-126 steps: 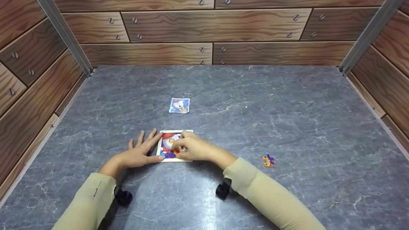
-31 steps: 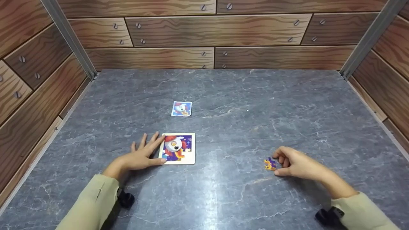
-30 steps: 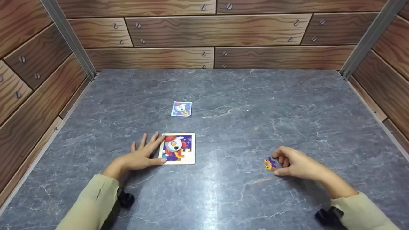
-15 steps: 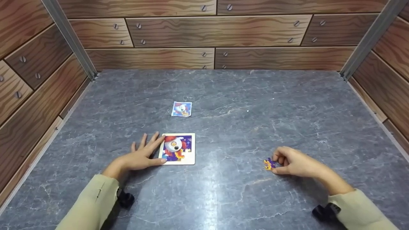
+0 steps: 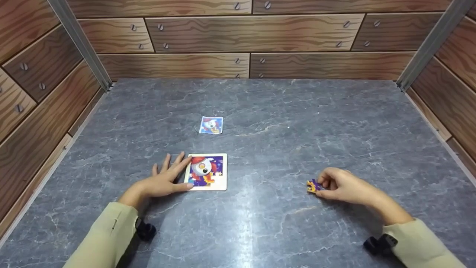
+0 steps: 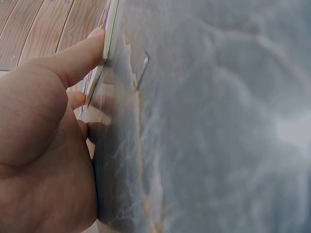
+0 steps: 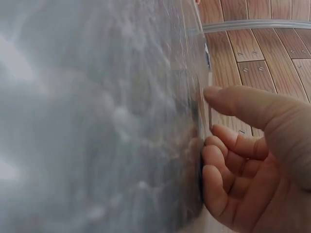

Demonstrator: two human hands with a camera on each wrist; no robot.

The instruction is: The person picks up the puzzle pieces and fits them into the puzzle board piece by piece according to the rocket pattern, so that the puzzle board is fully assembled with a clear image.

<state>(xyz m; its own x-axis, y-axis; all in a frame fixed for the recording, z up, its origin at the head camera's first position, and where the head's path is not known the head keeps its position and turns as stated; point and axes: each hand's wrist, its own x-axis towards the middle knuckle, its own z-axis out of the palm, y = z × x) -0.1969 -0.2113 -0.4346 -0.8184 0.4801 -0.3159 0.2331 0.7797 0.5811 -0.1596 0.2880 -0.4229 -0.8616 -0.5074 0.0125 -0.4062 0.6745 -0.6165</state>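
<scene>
A square jigsaw puzzle (image 5: 204, 169) in a cream frame lies flat on the table, showing a white and red rocket-like figure on purple. Its lower right corner is bare cream board. My left hand (image 5: 161, 182) rests at the frame's left side with fingers spread, the thumb and index finger touching its edge; the left wrist view shows the thumb on that edge too. Well to the right, my right hand (image 5: 346, 188) pinches a purple and orange jigsaw piece (image 5: 311, 187) between thumb and index finger. In the right wrist view the piece (image 7: 210, 104) appears as a thin edge.
Behind the puzzle lies a small picture card (image 5: 211, 125) with a similar figure. The grey marbled table (image 5: 282, 230) is bounded by wood-patterned walls (image 5: 245, 35) at the back and sides. A tiny white speck (image 5: 288, 127) lies right of the card.
My right hand has gone from the puzzle to the loose piece on the right. Its fingers have closed on the piece, which now tilts slightly. The left hand stays on the frame.
</scene>
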